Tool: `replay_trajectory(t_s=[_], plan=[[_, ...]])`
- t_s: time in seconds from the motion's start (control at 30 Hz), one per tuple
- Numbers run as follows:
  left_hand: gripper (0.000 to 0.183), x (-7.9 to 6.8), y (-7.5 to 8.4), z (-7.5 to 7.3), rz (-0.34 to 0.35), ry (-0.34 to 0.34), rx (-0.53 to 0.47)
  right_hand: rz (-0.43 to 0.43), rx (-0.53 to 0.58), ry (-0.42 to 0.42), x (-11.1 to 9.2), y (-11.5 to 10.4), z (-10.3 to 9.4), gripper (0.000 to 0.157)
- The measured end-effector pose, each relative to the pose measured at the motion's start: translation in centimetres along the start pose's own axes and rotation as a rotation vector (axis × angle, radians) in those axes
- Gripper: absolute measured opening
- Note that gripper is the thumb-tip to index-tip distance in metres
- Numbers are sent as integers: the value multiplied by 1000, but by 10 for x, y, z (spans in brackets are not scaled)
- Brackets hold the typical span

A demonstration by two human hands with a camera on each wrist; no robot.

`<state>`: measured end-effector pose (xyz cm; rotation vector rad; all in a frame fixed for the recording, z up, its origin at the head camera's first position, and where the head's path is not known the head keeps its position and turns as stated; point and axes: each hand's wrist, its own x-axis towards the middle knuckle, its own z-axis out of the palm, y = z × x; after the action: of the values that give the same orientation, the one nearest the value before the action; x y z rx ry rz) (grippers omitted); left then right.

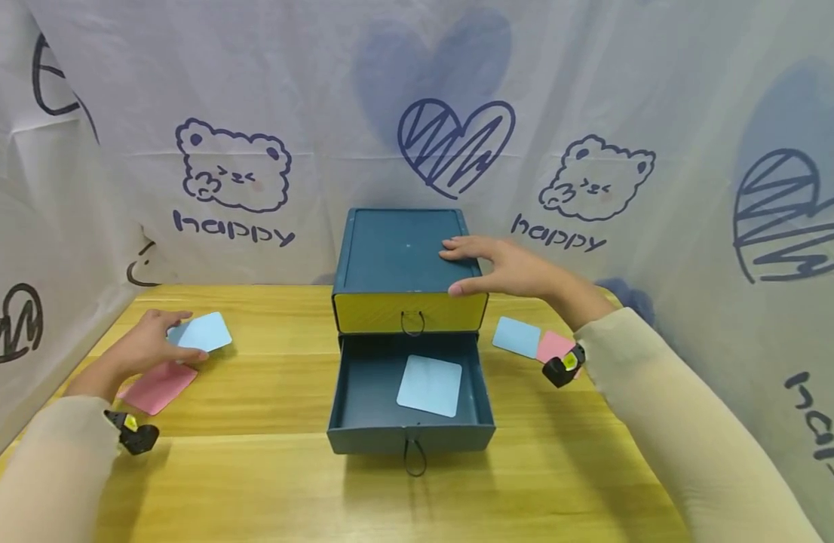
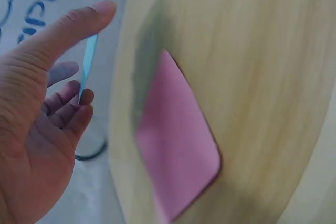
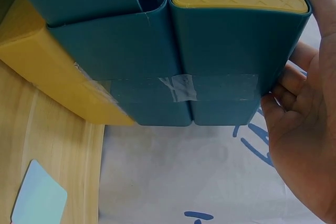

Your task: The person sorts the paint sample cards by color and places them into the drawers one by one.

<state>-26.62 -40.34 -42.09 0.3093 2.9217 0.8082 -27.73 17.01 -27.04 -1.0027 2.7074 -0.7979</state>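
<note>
My left hand (image 1: 142,348) pinches a light blue card (image 1: 208,332) between thumb and fingers, and the left wrist view shows this card edge-on above the table. Below that hand lies a pink card (image 1: 159,388). A dark teal drawer cabinet (image 1: 403,249) stands at the middle back. Its yellow-fronted upper drawer (image 1: 372,313) is closed, while the lower drawer (image 1: 349,415) is pulled out and has a light blue card (image 1: 430,385) lying flat inside. On the cabinet's top right edge rests my right hand (image 1: 508,265), its fingers extended across the top.
Right of the cabinet, another blue card (image 1: 516,336) and a pink card (image 1: 553,345) lie on the wooden table (image 1: 268,483); my right wrist camera partly covers the pink one. A printed white cloth (image 1: 335,98) hangs behind and at both sides. Clear tape (image 3: 184,87) crosses the cabinet's side.
</note>
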Motion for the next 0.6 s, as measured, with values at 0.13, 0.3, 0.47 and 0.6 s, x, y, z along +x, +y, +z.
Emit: replay_trajectory(t_s=[0.13, 0.3, 0.47, 0.6], plan=[[96, -6, 20, -6, 45, 25, 21, 3, 2, 2, 0, -2, 0, 72], [90, -17, 50, -13, 81, 49, 17, 2, -2, 2, 1, -3, 1, 72], [87, -31, 89, -18, 165, 77, 12, 4, 3, 5, 1, -2, 1, 72], [84, -42, 120, -20, 240, 98, 12, 0, -1, 6, 2, -3, 0, 72]])
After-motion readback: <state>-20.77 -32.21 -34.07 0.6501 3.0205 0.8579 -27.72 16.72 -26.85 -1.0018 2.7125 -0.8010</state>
